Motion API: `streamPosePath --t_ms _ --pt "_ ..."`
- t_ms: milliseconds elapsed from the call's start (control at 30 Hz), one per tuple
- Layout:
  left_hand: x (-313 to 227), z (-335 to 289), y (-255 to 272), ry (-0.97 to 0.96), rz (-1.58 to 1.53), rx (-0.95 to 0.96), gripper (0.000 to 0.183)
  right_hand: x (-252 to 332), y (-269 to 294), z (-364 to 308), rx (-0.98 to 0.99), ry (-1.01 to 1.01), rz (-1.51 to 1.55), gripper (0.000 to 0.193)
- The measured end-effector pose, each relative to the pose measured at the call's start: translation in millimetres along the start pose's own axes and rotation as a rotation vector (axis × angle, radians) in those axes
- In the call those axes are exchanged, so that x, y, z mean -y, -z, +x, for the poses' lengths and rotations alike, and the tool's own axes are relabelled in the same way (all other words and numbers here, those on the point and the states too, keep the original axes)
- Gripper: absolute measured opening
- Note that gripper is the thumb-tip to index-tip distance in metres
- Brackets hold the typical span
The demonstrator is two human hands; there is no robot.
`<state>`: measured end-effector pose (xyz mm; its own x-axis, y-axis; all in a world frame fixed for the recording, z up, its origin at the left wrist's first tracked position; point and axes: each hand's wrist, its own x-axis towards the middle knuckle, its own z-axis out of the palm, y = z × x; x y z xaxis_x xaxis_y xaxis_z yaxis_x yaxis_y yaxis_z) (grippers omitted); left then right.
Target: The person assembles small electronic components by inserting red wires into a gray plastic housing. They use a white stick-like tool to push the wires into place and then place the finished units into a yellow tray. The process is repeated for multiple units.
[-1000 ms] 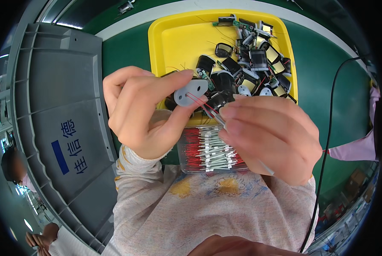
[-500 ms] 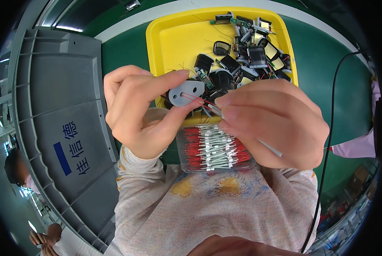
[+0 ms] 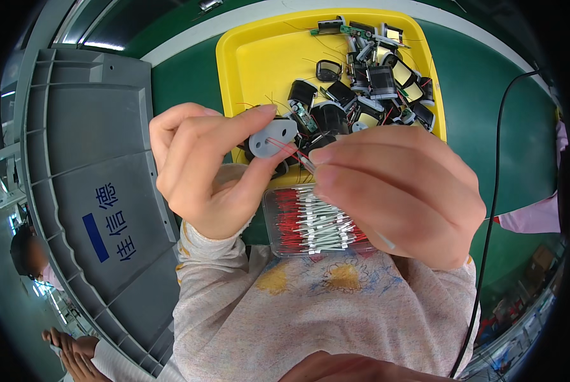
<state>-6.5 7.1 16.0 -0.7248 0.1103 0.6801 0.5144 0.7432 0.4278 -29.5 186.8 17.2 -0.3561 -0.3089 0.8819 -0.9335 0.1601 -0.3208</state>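
My left hand [image 3: 199, 162] is closed, pinching a black oval part with a light grey end cap [image 3: 271, 138] between thumb and forefinger. The cap has small holes. Two thin red wires [image 3: 286, 148] run from one of these holes toward my right hand [image 3: 403, 181]. Closed too, that hand grips a white-sleeved wire lead [image 3: 308, 164] at its fingertips, close to the cap. A pale end [image 3: 385, 240] pokes out beneath the right palm. Fingers hide most of the lead.
Beyond my hands, a yellow tray [image 3: 259, 63] holds several black oval parts [image 3: 382, 83] with green boards and loose wires. A clear box [image 3: 267, 219] of red-and-white leads sits nearer me. A grey crate [image 3: 94, 140] stands left; a black cable [image 3: 498, 153] runs at right.
My right hand has shifted slightly left and down, bringing the lead's tip closer to the cap. The left hand has moved a little left, and the cap has tilted slightly.
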Motion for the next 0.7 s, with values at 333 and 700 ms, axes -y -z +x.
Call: streamPosePath --t_ms 333,700 --pt "0.7 -0.2 -0.1 0.013 0.004 0.013 0.038 -4.9 0.9 -1.7 0.043 -0.019 0.038 0.025" --pt "13.5 -3.1 -10.1 0.005 -0.303 0.066 0.037 -6.4 -3.8 0.7 0.057 -0.325 0.2 0.023"
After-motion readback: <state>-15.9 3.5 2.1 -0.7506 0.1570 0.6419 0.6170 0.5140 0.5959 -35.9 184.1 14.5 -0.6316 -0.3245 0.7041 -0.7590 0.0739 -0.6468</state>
